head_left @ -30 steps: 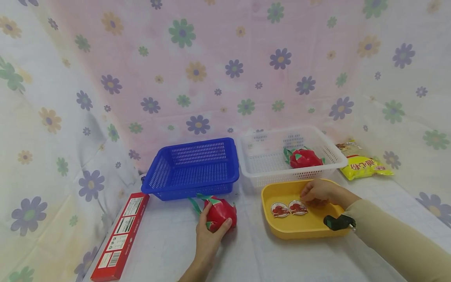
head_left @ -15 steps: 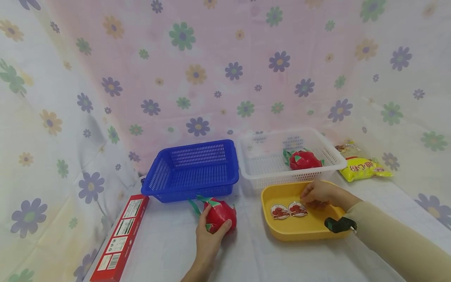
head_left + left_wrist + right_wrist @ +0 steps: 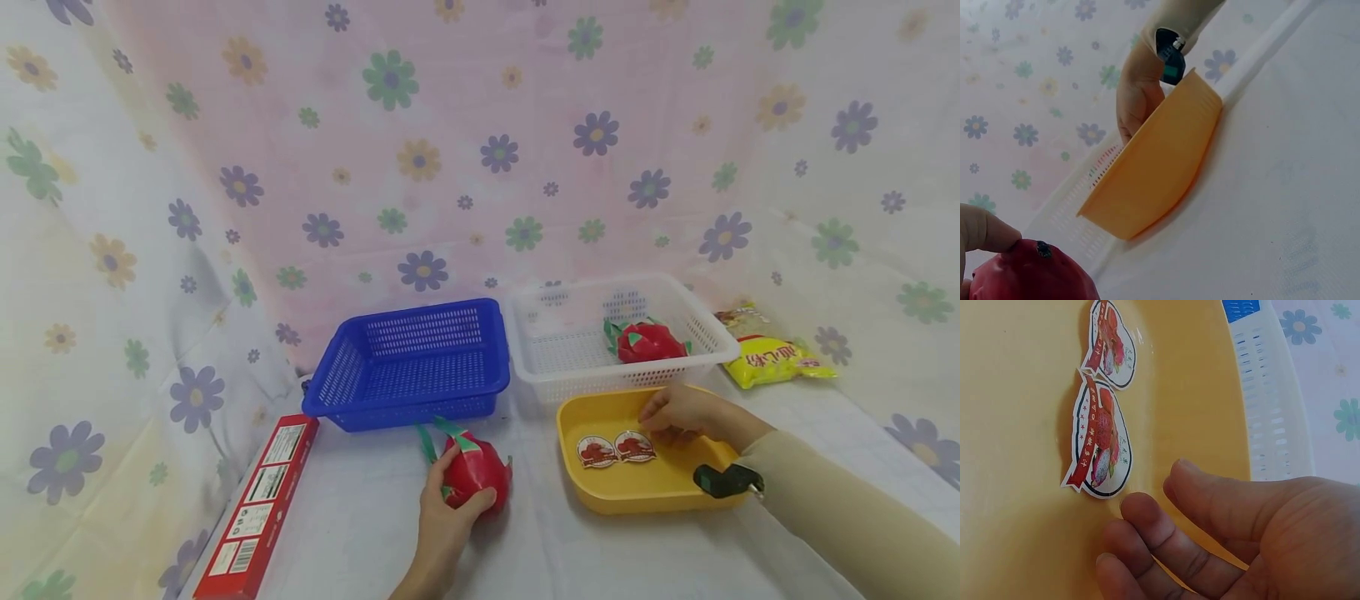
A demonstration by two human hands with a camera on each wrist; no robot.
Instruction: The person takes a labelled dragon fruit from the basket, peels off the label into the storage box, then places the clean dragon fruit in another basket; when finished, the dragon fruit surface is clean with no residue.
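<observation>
My left hand (image 3: 444, 518) grips a red dragon fruit (image 3: 480, 473) with green leaf tips, on the white cloth in front of the blue basket. In the left wrist view, a fingertip presses the red skin of the dragon fruit (image 3: 1035, 275), and its dark end shows. My right hand (image 3: 1229, 537) reaches inside the yellow tray (image 3: 630, 492), its thumb and fingers apart with nothing visible between them. Just beyond the fingertips lie two dragon fruit stickers: the nearer sticker (image 3: 1107, 440) and the farther sticker (image 3: 1112, 347), edges touching.
A blue basket (image 3: 405, 412) stands behind my left hand. Beside it, a white basket (image 3: 555, 383) holds another dragon fruit (image 3: 651, 342). Yellow food packets (image 3: 772, 360) lie to the right. A long red box (image 3: 258, 508) lies at left.
My left hand has shifted slightly right with the dragon fruit, which has turned a little, its leaves now farther right. My right hand stays in place in the yellow tray.
</observation>
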